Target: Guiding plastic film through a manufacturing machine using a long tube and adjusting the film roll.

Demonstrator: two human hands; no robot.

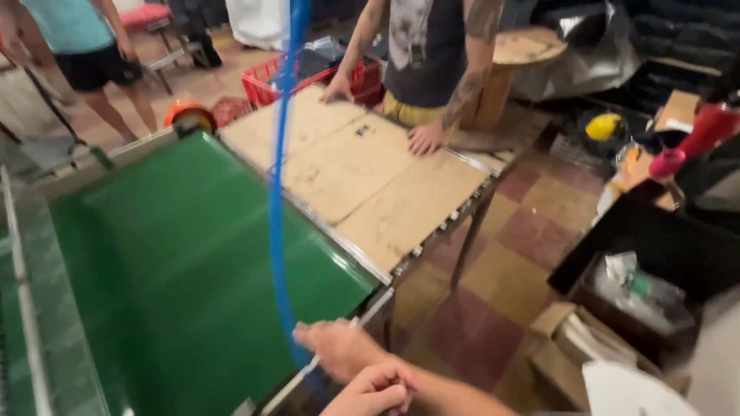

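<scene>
Left hand (339, 348) sits at the bench's (383, 299) near edge beside the green sheet (177, 277), grip closed on the blue hose (277, 192) hanging down. Right hand (374, 391) is a loose fist, holding nothing visible. A co-worker's hand (425, 139) presses the plywood board (362, 173).

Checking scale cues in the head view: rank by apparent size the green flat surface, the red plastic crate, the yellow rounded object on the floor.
1. Green flat surface, largest by far, though nearest the camera.
2. Red plastic crate, partly hidden behind the tan board table.
3. Yellow rounded object, smallest.
</scene>
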